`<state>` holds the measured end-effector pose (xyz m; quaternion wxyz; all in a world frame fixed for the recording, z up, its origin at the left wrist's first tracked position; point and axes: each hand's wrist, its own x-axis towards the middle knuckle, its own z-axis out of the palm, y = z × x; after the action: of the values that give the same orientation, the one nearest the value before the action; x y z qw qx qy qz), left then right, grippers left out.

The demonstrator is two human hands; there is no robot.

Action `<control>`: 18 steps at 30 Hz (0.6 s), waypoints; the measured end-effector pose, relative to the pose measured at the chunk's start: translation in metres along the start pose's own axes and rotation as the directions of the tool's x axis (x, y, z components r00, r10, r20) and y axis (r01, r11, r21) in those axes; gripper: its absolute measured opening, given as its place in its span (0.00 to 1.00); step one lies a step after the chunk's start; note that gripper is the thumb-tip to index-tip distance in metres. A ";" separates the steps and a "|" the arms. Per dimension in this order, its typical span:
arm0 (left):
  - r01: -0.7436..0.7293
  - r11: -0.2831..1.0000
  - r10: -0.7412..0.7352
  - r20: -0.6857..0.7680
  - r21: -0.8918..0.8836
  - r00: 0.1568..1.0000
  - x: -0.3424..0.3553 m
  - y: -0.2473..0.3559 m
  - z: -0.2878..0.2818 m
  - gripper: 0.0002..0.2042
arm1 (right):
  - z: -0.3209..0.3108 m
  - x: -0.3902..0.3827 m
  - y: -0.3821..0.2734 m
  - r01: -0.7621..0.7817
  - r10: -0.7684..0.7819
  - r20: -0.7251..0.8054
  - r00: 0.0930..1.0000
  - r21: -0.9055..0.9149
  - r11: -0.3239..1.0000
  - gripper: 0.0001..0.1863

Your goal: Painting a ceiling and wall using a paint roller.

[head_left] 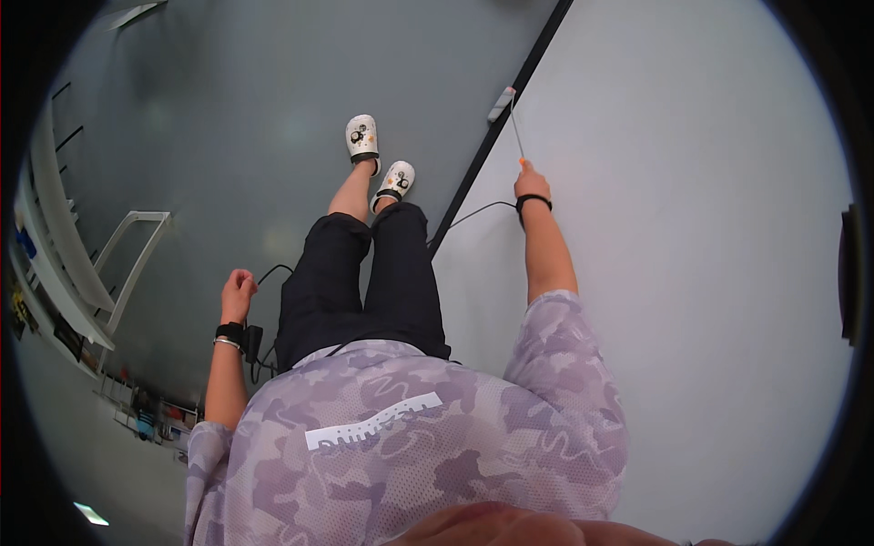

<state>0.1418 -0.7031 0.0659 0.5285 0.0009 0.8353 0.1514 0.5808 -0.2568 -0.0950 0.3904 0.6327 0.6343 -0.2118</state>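
Observation:
My right hand (531,182) is stretched out toward a white wall (692,273) and grips the orange end of a thin white rod (516,132). The rod's far end carries a small flat pad (501,104) that rests against the dark baseboard (496,136). My left hand (238,289) hangs loosely curled at my side with nothing visible in it; a dark cable runs from the black band on its wrist. A black band is on my right wrist too. My feet in white clogs (378,159) stand on the grey floor (228,136).
A white shelf unit (68,264) with a slanted white frame stands at the left. Small items sit on low shelves (150,420) at the lower left. The dark baseboard runs diagonally where floor meets wall.

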 end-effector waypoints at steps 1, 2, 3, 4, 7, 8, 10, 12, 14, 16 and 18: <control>-0.002 1.000 0.002 -0.004 -0.006 1.000 -0.001 -0.004 0.004 0.05 | 0.023 -0.017 0.005 -0.015 0.016 0.045 0.999 -0.028 1.000 0.20; 0.011 0.999 -0.011 0.002 -0.039 1.000 -0.004 -0.007 0.013 0.05 | 0.055 -0.031 0.021 -0.001 0.005 0.065 0.998 -0.064 0.998 0.22; 0.029 0.997 -0.029 0.004 -0.073 1.000 -0.010 -0.010 0.024 0.04 | 0.083 -0.048 0.035 0.025 -0.022 0.056 0.998 -0.051 0.998 0.20; 0.023 0.996 -0.022 0.010 -0.087 1.000 -0.018 -0.009 0.036 0.04 | 0.104 -0.066 0.047 0.056 -0.051 0.093 0.994 -0.056 0.997 0.19; -0.014 0.984 0.026 0.067 -0.178 0.997 -0.029 -0.014 0.060 0.04 | 0.125 -0.098 0.057 0.051 -0.011 0.292 0.956 -0.130 0.990 0.18; -0.017 0.980 0.028 0.053 -0.200 0.998 -0.035 -0.019 0.066 0.05 | 0.127 -0.105 0.062 0.078 -0.034 0.291 0.956 -0.142 0.987 0.16; -0.031 0.962 0.042 0.031 -0.272 0.999 -0.042 -0.018 0.077 0.05 | 0.124 -0.105 0.069 0.123 -0.088 0.250 0.964 -0.130 0.984 0.15; -0.042 0.940 0.047 0.007 -0.339 0.999 -0.059 -0.003 0.086 0.05 | 0.101 -0.087 0.064 0.128 -0.119 0.161 0.980 -0.047 0.991 0.15; -0.027 0.796 0.030 -0.006 -0.605 1.000 -0.093 0.043 0.095 0.05 | 0.061 -0.069 0.058 0.081 -0.080 0.034 0.996 -0.016 0.997 0.16; -0.111 0.762 0.117 -0.033 -0.638 0.993 -0.122 0.077 0.115 0.06 | 0.014 -0.039 0.059 0.080 -0.083 -0.105 0.991 -0.036 0.996 0.18; -0.225 0.734 0.267 -0.033 -0.641 0.963 -0.152 0.119 0.138 0.06 | -0.046 -0.008 0.067 0.053 -0.058 -0.208 0.976 -0.028 0.998 0.18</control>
<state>0.3125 -0.5795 0.1757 0.4978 -0.0639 0.7096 0.4946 0.6340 -0.2193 -0.0459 0.3228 0.6290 0.6915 -0.1480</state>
